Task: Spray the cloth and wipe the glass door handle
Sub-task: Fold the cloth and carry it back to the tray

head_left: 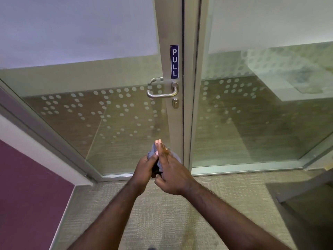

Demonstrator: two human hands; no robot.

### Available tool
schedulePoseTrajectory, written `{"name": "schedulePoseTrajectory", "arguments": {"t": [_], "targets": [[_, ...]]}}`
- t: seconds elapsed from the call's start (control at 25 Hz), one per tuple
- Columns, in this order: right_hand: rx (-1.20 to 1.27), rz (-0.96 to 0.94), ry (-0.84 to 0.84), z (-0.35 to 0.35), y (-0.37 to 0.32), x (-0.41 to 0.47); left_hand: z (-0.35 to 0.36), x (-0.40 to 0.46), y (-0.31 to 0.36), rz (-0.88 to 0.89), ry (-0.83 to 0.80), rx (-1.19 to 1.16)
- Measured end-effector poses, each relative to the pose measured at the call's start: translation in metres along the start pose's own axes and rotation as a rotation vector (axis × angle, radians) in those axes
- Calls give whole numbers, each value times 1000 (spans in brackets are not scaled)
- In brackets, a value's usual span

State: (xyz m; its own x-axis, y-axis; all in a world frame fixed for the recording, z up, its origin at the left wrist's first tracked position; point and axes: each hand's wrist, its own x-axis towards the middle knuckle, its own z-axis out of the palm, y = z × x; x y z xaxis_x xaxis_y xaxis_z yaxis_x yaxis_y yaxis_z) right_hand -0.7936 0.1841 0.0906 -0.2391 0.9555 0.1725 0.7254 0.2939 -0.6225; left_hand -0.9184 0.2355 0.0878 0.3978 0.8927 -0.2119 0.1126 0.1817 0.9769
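Bunching the cloth (158, 160) at lower centre: left hand (145, 170) curls round it, right hand (171, 175) presses flat-fingered against it. No spray bottle shows. Handle (162, 92) sits mid-frame above, untouched; next, raise the cloth to it

Underfoot there's a pale woven carpet (162, 210), running right up to the metal bottom rail (243, 170) of the glass panels. At the left it meets a purple wall (27, 195) with a white strip.
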Motion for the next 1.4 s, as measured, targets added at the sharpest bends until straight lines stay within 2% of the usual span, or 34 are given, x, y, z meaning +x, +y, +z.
{"name": "schedulePoseTrajectory", "arguments": {"t": [0.12, 0.2, 0.24, 0.32, 0.36, 0.4, 0.44, 0.48, 0.56, 0.6, 0.72, 0.8, 0.92, 1.0, 1.08, 1.2, 1.4], "targets": [[168, 45, -61, 0, -6, 3, -11, -3, -5, -32, -34, -128], [345, 55, -41, -1, -11, 7, -18, -3, -8, -83, -30, -198], [440, 60, 34, -3, -10, 9, -20, -3, -8, -111, -17, -232], [631, 141, 300, -5, 3, 14, -25, -2, -5, -149, 11, -302], [714, 259, 437, -4, 17, 17, -28, -2, -3, -164, 16, -326], [807, 391, 503, -1, 33, 18, -31, -1, -2, -173, 18, -351], [909, 532, 465, 2, 45, 20, -35, -1, -1, -182, 20, -385], [1023, 663, 340, 7, 52, 22, -38, 0, 1, -185, 20, -417], [1215, 774, 50, 22, 52, 16, -43, 2, 5, -172, 4, -464], [1306, 768, 8, 30, 47, 13, -47, 3, 6, -168, 2, -477], [1502, 665, 109, 43, 27, 21, -65, 10, 1, -145, -30, -455], [1312, 569, 227, 43, 17, 31, -77, 15, -4, -68, -69, -318], [655, 451, 418, 43, 6, 45, -89, 23, -6, 96, -22, -24], [103, 380, 434, 45, 3, 50, -99, 35, -13, 185, 46, 184], [-219, 336, 400, 45, 1, 56, -111, 48, -22, 251, 45, 458], [-314, 348, 363, 42, 0, 57, -116, 58, -25, 318, 28, 690], [-365, 449, 380, 32, 10, 42, -94, 66, -15, 469, -52, 819]]}}
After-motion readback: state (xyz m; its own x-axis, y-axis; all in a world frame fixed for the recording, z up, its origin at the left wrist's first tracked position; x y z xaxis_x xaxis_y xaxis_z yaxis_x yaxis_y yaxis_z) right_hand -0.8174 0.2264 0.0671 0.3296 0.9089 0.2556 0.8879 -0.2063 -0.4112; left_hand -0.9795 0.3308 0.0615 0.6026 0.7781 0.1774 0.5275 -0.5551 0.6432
